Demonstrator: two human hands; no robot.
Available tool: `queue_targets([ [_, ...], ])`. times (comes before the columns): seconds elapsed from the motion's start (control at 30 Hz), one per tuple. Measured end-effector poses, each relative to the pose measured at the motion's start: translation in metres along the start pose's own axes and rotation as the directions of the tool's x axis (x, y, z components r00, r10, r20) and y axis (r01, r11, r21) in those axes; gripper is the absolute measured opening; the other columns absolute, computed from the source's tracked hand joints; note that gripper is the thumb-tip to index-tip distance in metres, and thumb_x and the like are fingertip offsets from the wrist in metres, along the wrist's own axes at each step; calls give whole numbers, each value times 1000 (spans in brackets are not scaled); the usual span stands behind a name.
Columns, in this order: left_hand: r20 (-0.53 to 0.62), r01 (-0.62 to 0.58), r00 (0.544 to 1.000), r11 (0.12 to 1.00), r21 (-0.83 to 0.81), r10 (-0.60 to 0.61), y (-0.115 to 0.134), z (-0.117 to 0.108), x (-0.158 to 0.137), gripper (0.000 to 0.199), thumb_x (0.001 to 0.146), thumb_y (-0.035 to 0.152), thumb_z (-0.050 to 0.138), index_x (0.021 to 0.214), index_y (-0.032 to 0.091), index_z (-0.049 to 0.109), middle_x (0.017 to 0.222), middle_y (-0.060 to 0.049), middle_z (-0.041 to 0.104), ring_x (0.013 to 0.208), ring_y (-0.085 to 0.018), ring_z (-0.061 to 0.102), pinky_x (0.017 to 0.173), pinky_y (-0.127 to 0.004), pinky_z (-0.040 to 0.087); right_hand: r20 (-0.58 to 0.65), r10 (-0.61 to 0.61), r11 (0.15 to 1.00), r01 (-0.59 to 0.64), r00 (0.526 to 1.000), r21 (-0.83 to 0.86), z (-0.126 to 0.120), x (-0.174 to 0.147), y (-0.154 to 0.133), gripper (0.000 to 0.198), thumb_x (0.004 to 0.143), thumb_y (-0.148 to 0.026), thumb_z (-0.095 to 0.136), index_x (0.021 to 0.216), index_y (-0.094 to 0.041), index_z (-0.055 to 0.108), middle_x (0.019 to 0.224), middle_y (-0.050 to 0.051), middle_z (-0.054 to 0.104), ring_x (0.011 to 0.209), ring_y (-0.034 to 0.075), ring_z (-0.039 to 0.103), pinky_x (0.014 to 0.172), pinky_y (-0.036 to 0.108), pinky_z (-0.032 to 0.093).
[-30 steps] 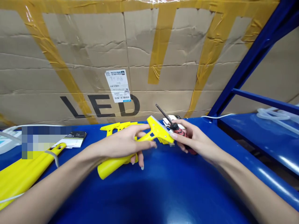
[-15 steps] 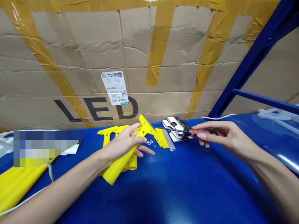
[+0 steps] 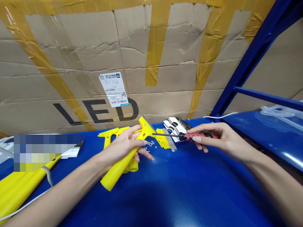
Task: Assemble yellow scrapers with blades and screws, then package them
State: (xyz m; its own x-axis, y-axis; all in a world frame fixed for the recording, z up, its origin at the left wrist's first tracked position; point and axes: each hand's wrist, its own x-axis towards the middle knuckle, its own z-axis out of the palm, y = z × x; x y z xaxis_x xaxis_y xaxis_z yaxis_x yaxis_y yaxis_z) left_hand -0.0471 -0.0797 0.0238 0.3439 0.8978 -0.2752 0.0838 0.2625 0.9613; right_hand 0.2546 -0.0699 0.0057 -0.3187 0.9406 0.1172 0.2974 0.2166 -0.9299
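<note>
My left hand [image 3: 127, 142] is closed around a yellow scraper [image 3: 113, 171], its handle slanting down to the left and its head, with a thin metal blade, at the upper right. In my right hand [image 3: 217, 137] is a screwdriver [image 3: 195, 136] with a red and black handle, held level. The screwdriver's tip is at the scraper's head; whether it touches cannot be made out. Below the head lie several small screws [image 3: 150, 143]. Yellow blade covers [image 3: 162, 140] and a metal blade [image 3: 171, 143] lie beside them. More yellow scrapers [image 3: 109, 137] rest behind my left hand.
Black and white cards [image 3: 177, 126] lie at the back of the blue table [image 3: 189, 189]. A big taped cardboard box [image 3: 80, 63] forms the back wall. On the left is a bundle of long yellow pieces [image 3: 21, 186]; a blue metal frame [image 3: 246, 63] stands on the right.
My right hand has moved a little left with the screwdriver, its tip now over the scraper's head. The scraper has shifted slightly left and down in the view.
</note>
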Motion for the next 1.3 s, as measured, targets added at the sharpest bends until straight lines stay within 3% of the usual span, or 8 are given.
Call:
queue_targets([
  [0.3,-147,-51,988,998,-41,44,0,10,-2,61,85,5,62,140,18,37,121,-17,64,69,-22,77,56,-22,61,44,323,915,-324,945,242,19,0,-12,35,85,-48,71,100,-18,63,81,8,72,39,3,39,34,17,16],
  [0.5,-227,-142,964,990,11,140,2,10,-1,42,86,13,68,124,17,50,116,-13,65,62,-18,75,57,-25,63,-98,358,870,-293,929,397,27,3,-10,26,86,-44,67,84,-20,57,56,-4,53,36,6,39,35,18,23],
  [0.63,-310,-179,936,984,-2,170,1,8,0,42,85,15,71,123,15,53,117,-14,67,63,-16,75,61,-25,64,-218,303,871,-177,928,459,37,7,-3,28,78,-40,78,83,-18,62,71,0,62,53,10,58,49,20,46],
  [0.83,-377,-257,894,966,18,244,1,11,-5,30,82,17,74,107,16,57,98,-8,74,61,-16,75,62,-25,65,-286,142,982,-98,948,161,53,6,3,46,89,-60,61,75,-16,64,64,1,60,38,4,34,36,22,22],
  [1.03,-389,-258,892,966,-14,232,13,7,-16,29,83,19,72,105,20,54,69,1,72,59,-17,74,58,-20,62,-370,-272,961,232,888,-150,51,1,0,34,75,-41,83,100,-23,70,98,4,70,81,17,67,68,26,54],
  [1.1,-375,-261,898,965,-30,232,14,9,-18,30,83,18,71,106,22,52,72,1,72,62,-18,75,59,-21,62,-380,-193,980,199,905,-25,50,2,2,37,82,-51,74,107,-24,66,106,6,71,71,16,67,55,26,53],
  [1.2,-337,-209,925,976,-64,176,11,15,-22,28,86,14,66,105,22,47,78,1,71,68,-23,77,60,-24,63,-377,-7,990,60,926,130,46,5,4,43,92,-62,53,110,-24,62,96,7,73,38,8,49,31,23,31],
  [1.3,-297,-140,948,987,-75,112,6,23,-25,27,89,11,61,102,23,41,78,2,67,70,-26,78,56,-23,62,-433,-39,988,101,901,120,38,7,4,37,82,-49,74,108,-26,64,98,5,73,49,10,59,40,23,43],
])
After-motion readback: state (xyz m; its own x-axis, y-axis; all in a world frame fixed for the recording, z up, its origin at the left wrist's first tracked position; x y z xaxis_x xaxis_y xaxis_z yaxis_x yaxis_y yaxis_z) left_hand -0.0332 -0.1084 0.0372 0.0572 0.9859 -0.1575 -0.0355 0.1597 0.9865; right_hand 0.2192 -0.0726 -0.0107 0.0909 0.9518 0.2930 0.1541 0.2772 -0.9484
